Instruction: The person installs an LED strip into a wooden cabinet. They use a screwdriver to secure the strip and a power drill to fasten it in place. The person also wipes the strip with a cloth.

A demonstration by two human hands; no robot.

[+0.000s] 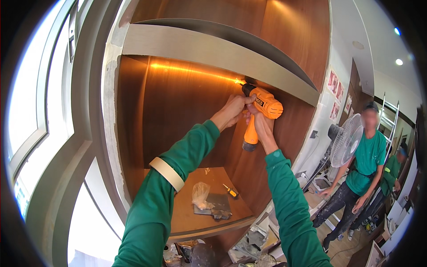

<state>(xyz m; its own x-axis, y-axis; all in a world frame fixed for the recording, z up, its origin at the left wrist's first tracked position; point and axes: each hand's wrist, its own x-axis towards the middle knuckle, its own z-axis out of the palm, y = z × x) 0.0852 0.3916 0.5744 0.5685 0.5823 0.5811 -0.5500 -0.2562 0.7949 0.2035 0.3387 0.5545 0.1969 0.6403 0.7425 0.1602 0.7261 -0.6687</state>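
Observation:
My right hand [263, 122] is wrapped round the grip of an orange cordless drill [268, 103], raised under the cabinet's upper shelf. The drill's black chuck points up and left at the shelf's underside, beside a glowing light strip [191, 71]. Close against the front of the drill, my left hand [233, 111] has its fingers curled and its thumb on the drill body. What else those fingers may hold is hidden. A beige tape roll [167, 174] is worn round my left forearm, over the green sleeve.
On the cabinet's lower board [191, 224] lie a plastic bag [201, 195], a dark flat plate [218, 203] and a yellow-black screwdriver [231, 192]. A window frame [84, 155] stands at left. At right are a fan [347, 140], a person in green [367, 155], another person behind, and a ladder [391, 115].

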